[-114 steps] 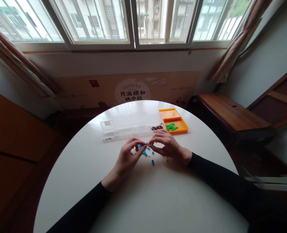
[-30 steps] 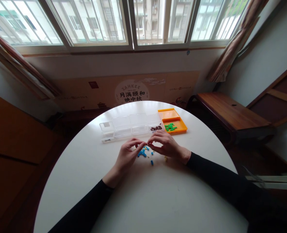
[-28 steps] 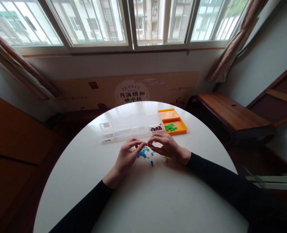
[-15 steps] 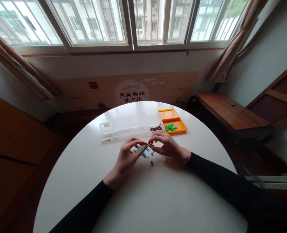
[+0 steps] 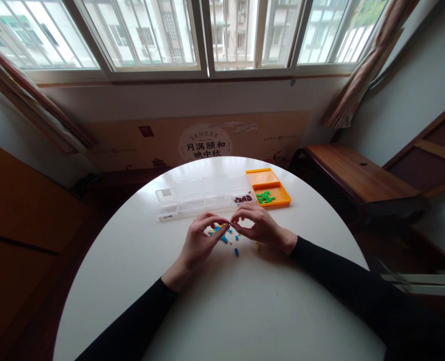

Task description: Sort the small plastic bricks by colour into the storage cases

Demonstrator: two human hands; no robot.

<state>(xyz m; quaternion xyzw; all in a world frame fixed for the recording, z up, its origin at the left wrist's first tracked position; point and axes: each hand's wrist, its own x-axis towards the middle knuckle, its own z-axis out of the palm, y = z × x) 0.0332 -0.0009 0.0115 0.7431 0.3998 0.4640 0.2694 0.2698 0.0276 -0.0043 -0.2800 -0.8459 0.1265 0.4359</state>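
Above the table, my left hand (image 5: 194,245) and my right hand (image 5: 259,225) meet at their fingertips, each closed in a pinch. Between them is a tiny dark piece (image 5: 229,223), too small to make out in detail. Under and in front of the fingers lie small blue building bricks (image 5: 224,239) with some yellow ones among them, partly covered by my left hand. One blue brick (image 5: 236,252) lies apart, nearer to me. A yellow piece (image 5: 257,246) sits just below my right hand.
Past my hands, a clear plastic compartment box (image 5: 187,204) stands open, with dark brown pieces (image 5: 242,199) at its right end. Beside it is an open orange box (image 5: 280,202) holding green pieces (image 5: 265,197). The round white table (image 5: 132,281) has a wooden bench (image 5: 358,168) beyond its right edge.
Both hands stay pinched together at the same spot over the bricks, with barely any finger movement. The whole view has shifted very slightly.
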